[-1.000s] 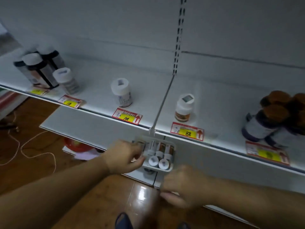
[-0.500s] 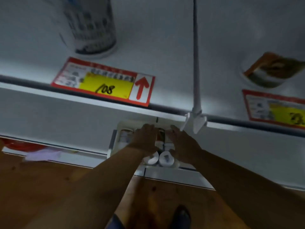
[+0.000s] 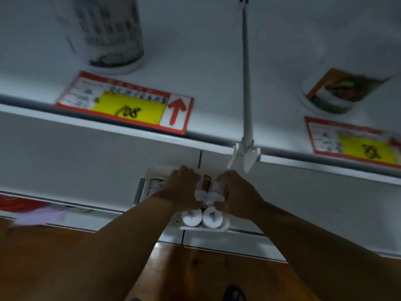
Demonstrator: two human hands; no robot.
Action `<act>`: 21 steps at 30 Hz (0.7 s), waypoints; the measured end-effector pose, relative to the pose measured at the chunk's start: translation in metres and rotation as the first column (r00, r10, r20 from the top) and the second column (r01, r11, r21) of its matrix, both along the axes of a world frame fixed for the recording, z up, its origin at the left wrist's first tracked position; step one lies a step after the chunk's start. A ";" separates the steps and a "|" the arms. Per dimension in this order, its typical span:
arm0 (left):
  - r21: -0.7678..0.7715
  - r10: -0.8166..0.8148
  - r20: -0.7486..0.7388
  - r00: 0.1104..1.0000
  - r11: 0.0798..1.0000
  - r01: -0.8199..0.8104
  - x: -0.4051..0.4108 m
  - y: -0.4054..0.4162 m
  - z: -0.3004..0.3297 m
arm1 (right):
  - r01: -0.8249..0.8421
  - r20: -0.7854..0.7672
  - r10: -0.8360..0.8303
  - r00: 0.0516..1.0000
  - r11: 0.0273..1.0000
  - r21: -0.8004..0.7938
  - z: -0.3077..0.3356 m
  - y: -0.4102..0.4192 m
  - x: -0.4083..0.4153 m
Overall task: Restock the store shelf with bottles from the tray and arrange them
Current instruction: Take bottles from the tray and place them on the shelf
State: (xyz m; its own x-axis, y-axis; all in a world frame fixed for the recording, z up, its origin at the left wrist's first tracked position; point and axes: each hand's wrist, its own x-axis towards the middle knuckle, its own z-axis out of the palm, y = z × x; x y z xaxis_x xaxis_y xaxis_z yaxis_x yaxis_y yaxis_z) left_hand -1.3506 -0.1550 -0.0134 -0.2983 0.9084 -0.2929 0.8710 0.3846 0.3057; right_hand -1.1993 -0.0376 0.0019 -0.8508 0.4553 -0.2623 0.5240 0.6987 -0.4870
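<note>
From my remote feed I saw a white metal shelving unit [image 3: 217,61] filling the upper frame, its front lip running from nine o'clock down toward three. A slim white divider rail [image 3: 246,72] stood at one o'clock. Red-and-yellow price tags lay on the edge, one [image 3: 125,105] at eleven o'clock reading 108, another [image 3: 355,142] at three. A lower white shelf [image 3: 86,166] sat beneath. Brown wooden floor [image 3: 206,274] spread across six o'clock. The light was dim and cool.

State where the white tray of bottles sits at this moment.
In the head view, the white tray sits centre frame on the lower shelf, beneath the shelf divider, between both hands.
</note>
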 end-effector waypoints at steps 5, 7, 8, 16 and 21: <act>-0.135 0.001 -0.040 0.999 0.991 -0.006 0.015 -0.008 0.004 | 0.011 0.054 -0.011 0.998 1.000 0.005 0.019 -0.019 0.011; -0.114 -0.039 -0.091 0.995 0.993 0.029 0.015 -0.003 -0.004 | 0.059 0.027 -0.059 0.998 0.998 0.001 0.019 -0.017 0.015; -0.094 -0.039 -0.108 0.993 0.995 0.029 0.014 0.000 -0.007 | 0.093 0.006 -0.093 0.996 0.996 -0.003 0.018 -0.015 0.020; -0.035 0.050 -0.229 0.972 0.998 -0.060 0.031 0.022 -0.018 | 0.077 -0.066 -0.076 0.995 0.997 0.015 0.028 -0.005 0.058; -0.017 0.066 -0.206 0.976 0.997 -0.071 0.036 0.025 -0.020 | 0.150 -0.173 -0.166 0.971 0.983 -0.104 0.033 -0.003 0.063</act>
State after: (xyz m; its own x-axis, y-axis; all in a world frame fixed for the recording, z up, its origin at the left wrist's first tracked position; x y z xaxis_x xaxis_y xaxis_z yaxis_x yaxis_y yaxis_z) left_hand -1.3151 -0.1299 -0.0335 -0.4152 0.8772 -0.2411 0.8856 0.4503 0.1133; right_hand -1.1360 -0.0408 0.0354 -0.8067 0.5697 -0.1571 0.5225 0.5635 -0.6399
